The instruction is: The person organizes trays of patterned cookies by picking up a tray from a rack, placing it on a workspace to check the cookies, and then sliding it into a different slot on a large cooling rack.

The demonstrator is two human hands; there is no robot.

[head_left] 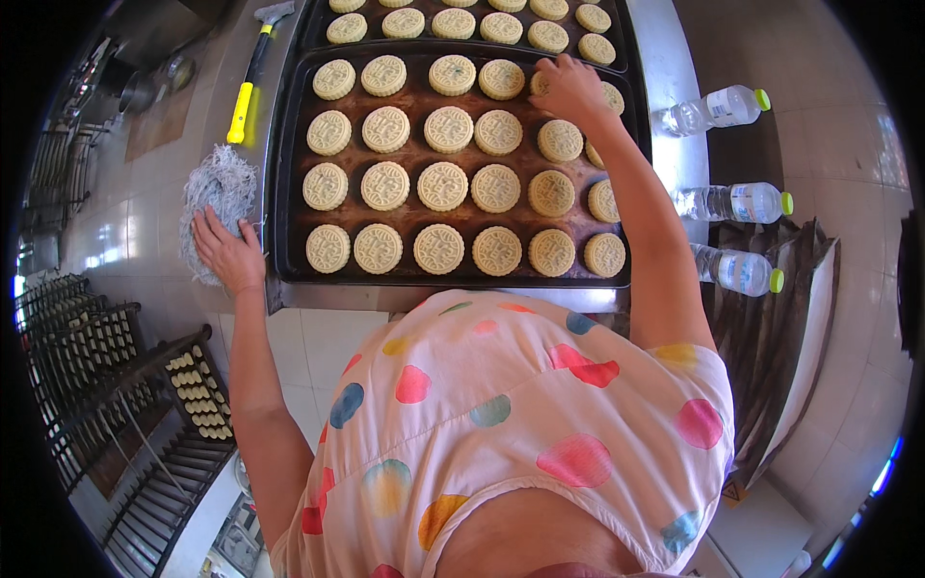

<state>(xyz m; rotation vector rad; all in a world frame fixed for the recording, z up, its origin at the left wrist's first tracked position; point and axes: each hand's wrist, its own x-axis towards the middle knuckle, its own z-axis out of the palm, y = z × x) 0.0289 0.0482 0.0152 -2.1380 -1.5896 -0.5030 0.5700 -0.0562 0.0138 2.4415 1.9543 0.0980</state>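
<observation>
A dark baking tray [289, 193] holds rows of round, pale mooncakes [442, 186] with patterns pressed into their tops. My right hand [570, 91] reaches across to the tray's far right part. Its fingers curl around a mooncake [540, 85] in the farthest row and partly cover it; whether that one is lifted cannot be made out. Left of the tray, my left hand [229, 249] lies flat with spread fingers on a shaggy grey cloth [224, 188].
A second tray [318, 24] of mooncakes adjoins beyond. A yellow-handled scraper [246, 101] lies at the table's left. Three clear bottles with green caps [734, 106] stand along the right edge. Dark racks [145, 414], one bearing a loaded tray [199, 390], stand at lower left.
</observation>
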